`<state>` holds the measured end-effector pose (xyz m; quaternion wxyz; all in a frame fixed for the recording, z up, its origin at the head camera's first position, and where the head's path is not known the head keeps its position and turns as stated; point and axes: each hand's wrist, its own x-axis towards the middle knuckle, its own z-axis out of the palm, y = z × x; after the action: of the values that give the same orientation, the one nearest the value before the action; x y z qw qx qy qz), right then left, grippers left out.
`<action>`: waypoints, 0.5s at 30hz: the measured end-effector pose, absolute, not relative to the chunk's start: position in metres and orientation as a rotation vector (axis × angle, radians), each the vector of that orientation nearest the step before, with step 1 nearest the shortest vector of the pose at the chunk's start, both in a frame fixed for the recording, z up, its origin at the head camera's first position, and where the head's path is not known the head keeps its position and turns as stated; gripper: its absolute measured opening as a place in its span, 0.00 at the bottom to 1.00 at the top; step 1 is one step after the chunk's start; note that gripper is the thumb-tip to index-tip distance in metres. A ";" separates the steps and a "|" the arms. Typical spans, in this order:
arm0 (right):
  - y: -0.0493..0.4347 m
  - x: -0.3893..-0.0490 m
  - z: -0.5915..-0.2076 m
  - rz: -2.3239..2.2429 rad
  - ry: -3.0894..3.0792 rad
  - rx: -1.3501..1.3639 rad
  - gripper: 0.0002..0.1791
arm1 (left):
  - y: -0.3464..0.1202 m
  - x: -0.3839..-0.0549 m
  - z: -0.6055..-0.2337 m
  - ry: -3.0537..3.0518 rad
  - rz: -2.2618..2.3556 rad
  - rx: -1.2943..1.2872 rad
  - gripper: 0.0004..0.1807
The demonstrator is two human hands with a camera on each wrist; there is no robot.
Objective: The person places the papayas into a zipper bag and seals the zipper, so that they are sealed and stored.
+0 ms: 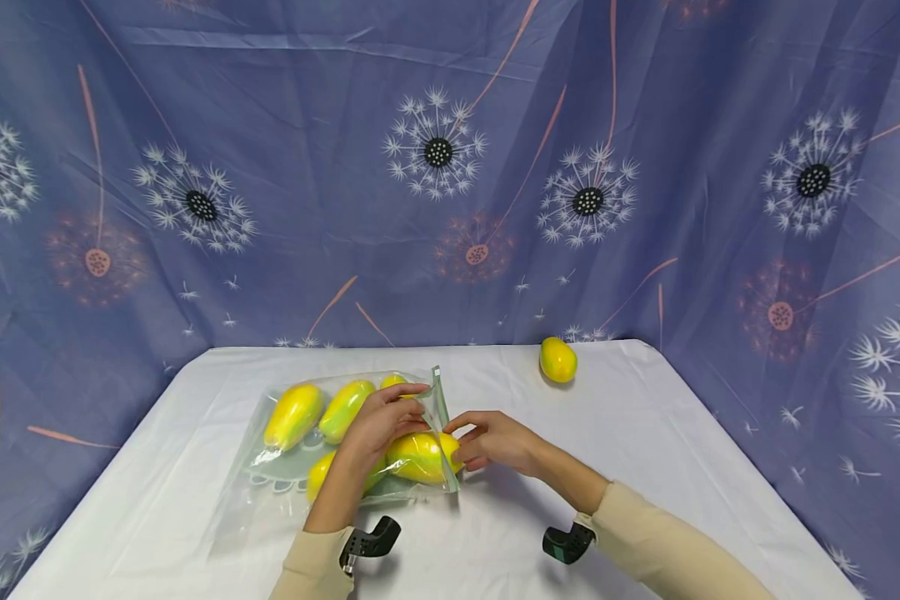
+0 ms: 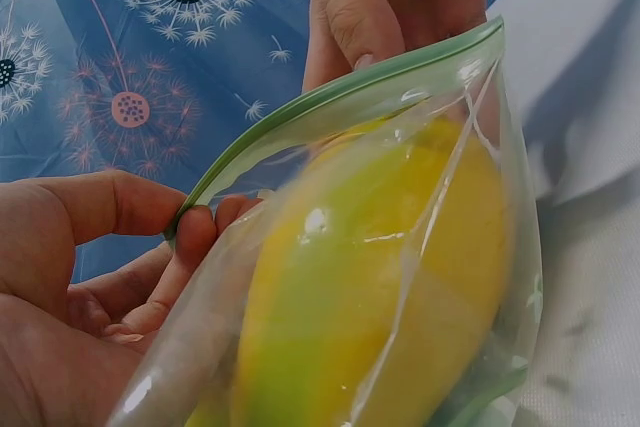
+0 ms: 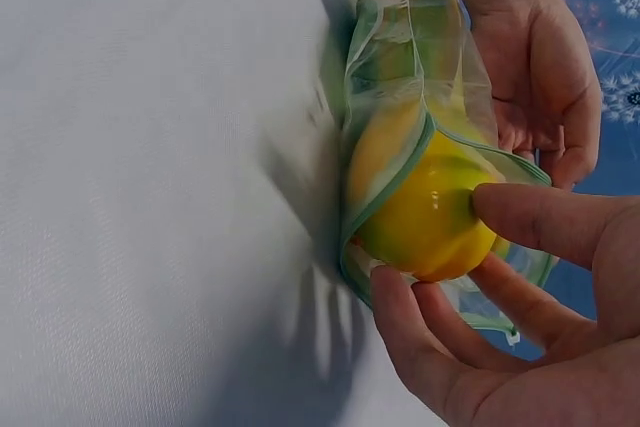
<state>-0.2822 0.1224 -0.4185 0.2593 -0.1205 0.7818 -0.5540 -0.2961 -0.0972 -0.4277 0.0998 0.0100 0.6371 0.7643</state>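
Note:
A clear zip bag (image 1: 270,487) with a green rim lies on the table and holds several yellow-green mangoes (image 1: 295,417). My left hand (image 1: 384,423) reaches over the bag and pinches the green rim (image 2: 330,92) between thumb and finger. At the bag's gaping mouth, my right hand (image 1: 498,442) holds the end of one mango (image 3: 430,207), its thumb on the upper side and fingertips below. Most of that mango is inside the bag, seen through the plastic. One more mango (image 1: 558,360) lies outside, near the table's back edge.
A white cloth covers the table (image 1: 607,433). Behind and beside it hangs a blue curtain (image 1: 330,183) with dandelion prints. A black wrist device (image 1: 371,540) sits on the left sleeve, another (image 1: 567,543) on the right.

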 end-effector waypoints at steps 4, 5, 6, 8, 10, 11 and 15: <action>0.119 -0.282 -0.420 -1.497 2.098 -0.333 0.24 | -0.097 -0.296 -0.428 1.882 2.265 0.019 0.22; 0.119 -0.283 -0.421 -1.493 2.096 -0.330 0.25 | -0.097 -0.297 -0.428 1.882 2.265 0.017 0.22; 0.118 -0.284 -0.421 -1.492 2.092 -0.325 0.25 | -0.097 -0.297 -0.428 1.884 2.263 0.017 0.22; 0.117 -0.284 -0.422 -1.488 2.088 -0.314 0.26 | -0.097 -0.297 -0.428 1.886 2.261 0.021 0.22; 0.117 -0.284 -0.423 -1.485 2.085 -0.301 0.27 | -0.097 -0.297 -0.428 1.885 2.261 0.031 0.22; 0.116 -0.284 -0.423 -1.486 2.082 -0.293 0.27 | -0.097 -0.297 -0.428 1.883 2.260 0.034 0.23; 0.116 -0.283 -0.423 -1.484 2.090 -0.284 0.28 | -0.097 -0.297 -0.428 1.872 2.265 0.038 0.23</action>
<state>-0.2831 0.1156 -0.4228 0.2777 -0.1057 0.7785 -0.5528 -0.2969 -0.0968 -0.4280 0.1013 0.0129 0.6338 0.7667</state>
